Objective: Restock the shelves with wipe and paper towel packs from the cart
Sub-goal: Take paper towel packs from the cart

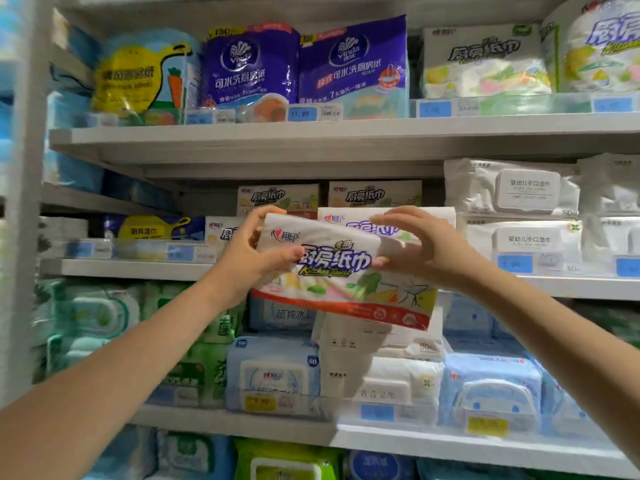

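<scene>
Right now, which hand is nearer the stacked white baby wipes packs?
Right. The right hand holds the kitchen towel pack at its right end, just left of the white baby wipes packs; the left hand holds its left end, farther away.

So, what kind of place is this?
Probably a shop aisle: a shelf with a blue price tag on its edge, many wipe packs in rows, and the left hand and right hand holding a kitchen towel pack.

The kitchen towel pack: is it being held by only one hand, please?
No, the left hand and the right hand both grip the kitchen towel pack by its upper edge.
</scene>
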